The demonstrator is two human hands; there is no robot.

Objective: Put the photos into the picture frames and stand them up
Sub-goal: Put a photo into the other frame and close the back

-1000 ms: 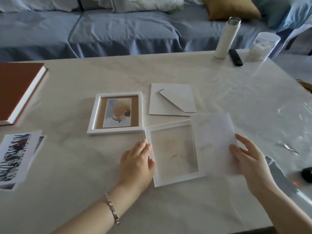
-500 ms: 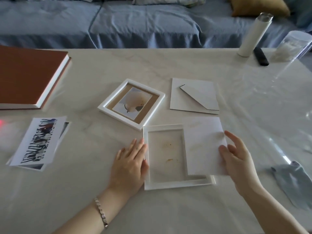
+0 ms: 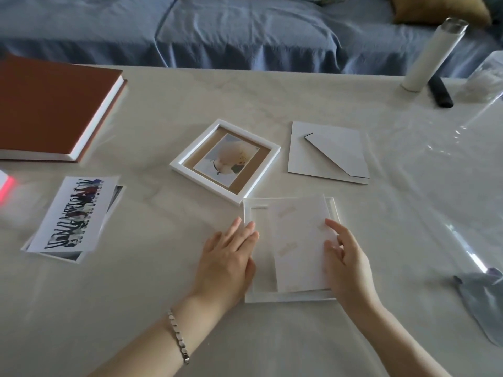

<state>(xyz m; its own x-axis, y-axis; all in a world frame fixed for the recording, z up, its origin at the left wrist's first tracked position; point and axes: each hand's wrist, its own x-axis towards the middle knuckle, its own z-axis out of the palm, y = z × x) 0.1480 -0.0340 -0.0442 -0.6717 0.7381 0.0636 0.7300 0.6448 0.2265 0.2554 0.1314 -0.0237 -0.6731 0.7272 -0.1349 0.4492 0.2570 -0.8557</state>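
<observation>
An empty white frame [image 3: 288, 297] lies face down on the table in front of me. A white sheet [image 3: 298, 240] lies inside it, covering most of the opening. My left hand [image 3: 227, 259] rests flat on the frame's left edge, fingers straight. My right hand [image 3: 344, 254] touches the sheet's right side with its fingers spread. A second white frame [image 3: 190, 155] with a flower photo [image 3: 227, 159] in it lies flat further back. The white backing board [image 3: 329, 153] with its fold-out stand lies to the right of it. Loose photos [image 3: 72, 213] lie at the left.
A brown-covered book [image 3: 46, 104] lies at the far left. A white bottle [image 3: 431, 55], a black remote [image 3: 441, 91] and a clear container [image 3: 487, 77] stand at the back right. A grey cloth [image 3: 481, 297] lies at the right edge. A blue sofa [image 3: 245, 31] runs behind the table.
My right hand slid the white sheet leftward until it lay over the frame's opening. The view has shifted left and the left hand stayed on the frame's edge.
</observation>
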